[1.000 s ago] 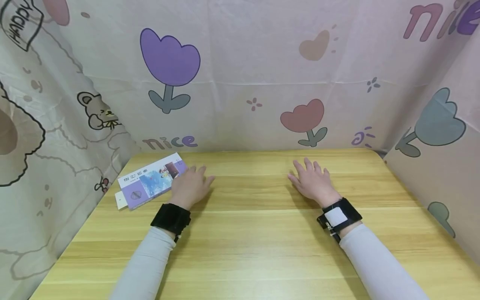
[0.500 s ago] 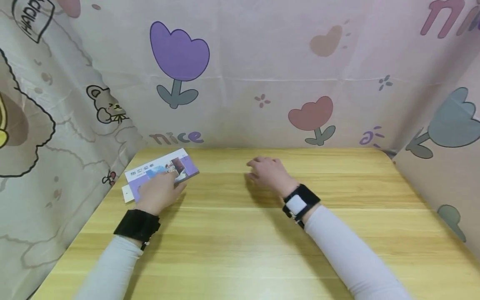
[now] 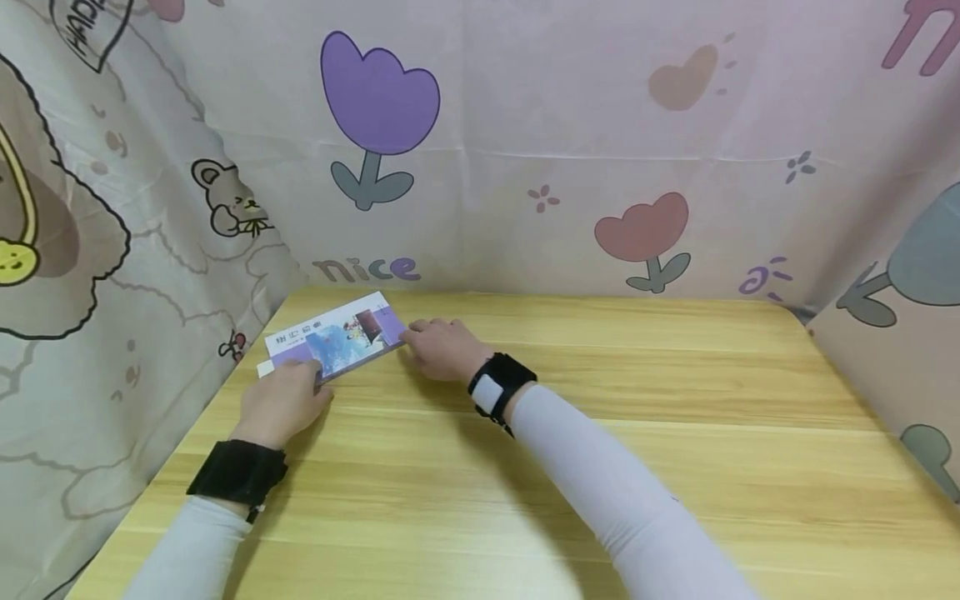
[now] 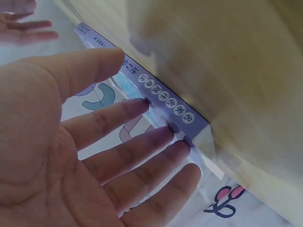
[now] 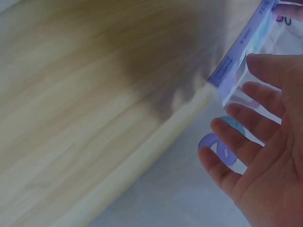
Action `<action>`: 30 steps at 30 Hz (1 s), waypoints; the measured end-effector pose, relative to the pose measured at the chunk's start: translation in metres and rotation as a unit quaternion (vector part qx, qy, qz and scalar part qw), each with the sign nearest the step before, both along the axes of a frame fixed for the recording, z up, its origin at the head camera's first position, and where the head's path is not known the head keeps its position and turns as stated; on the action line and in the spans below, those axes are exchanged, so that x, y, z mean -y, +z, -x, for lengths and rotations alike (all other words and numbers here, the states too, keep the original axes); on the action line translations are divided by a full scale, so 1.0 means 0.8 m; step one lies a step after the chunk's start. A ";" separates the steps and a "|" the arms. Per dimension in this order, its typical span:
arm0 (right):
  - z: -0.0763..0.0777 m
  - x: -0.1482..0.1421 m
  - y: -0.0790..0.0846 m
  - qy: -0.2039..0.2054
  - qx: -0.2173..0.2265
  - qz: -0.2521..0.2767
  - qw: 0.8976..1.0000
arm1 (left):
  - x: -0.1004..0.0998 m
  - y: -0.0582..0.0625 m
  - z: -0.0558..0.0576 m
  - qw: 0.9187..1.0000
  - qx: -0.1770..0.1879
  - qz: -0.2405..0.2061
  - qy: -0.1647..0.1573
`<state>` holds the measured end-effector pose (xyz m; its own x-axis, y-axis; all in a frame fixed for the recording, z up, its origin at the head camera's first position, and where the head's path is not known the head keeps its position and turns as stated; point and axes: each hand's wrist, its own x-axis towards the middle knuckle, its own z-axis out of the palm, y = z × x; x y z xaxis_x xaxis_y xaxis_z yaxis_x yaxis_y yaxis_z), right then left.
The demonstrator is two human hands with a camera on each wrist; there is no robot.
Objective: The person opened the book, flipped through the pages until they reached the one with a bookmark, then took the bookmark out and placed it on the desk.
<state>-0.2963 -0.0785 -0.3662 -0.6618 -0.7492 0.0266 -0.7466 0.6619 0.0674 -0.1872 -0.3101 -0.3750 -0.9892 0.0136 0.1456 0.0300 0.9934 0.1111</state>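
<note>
On the table's far left lies a flat purple-and-white box (image 3: 341,337) with a blue picture on its top. A white piece (image 3: 265,367) juts from its left end. My left hand (image 3: 277,404) lies at the box's near left side. In the left wrist view, its nearly straight fingertips touch the top edge of the box (image 4: 158,87), and the thumb is by its lettered side. My right hand (image 3: 446,348) is at the box's right end, fingertips right at the corner. Its fingers spread loosely beside the box (image 5: 239,47) in the right wrist view.
The light wood table (image 3: 712,400) reaches back to a printed cloth (image 3: 495,108) hanging behind it. More cloth (image 3: 172,267) hangs along the left side, close to the box. Black bands (image 3: 238,473) circle both wrists.
My left hand has moved left and nearer, from the box's right end to its near left side. My right hand has crossed leftward to the box's right end. The head view has shifted slightly.
</note>
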 end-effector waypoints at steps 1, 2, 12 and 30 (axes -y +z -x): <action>-0.001 0.007 0.001 0.000 0.000 -0.005 1.000 | 0.001 0.000 -0.001 1.000 -0.001 0.002 0.001; -0.002 0.013 0.002 0.000 0.000 -0.009 1.000 | 0.001 0.000 -0.002 1.000 -0.004 0.005 0.003; -0.006 0.054 0.012 0.013 0.005 -0.048 0.999 | 0.004 0.002 -0.004 1.000 -0.016 0.004 0.016; -0.009 0.089 -0.005 0.024 -0.003 -0.084 0.996 | 0.009 -0.006 -0.001 0.998 -0.060 0.012 -0.004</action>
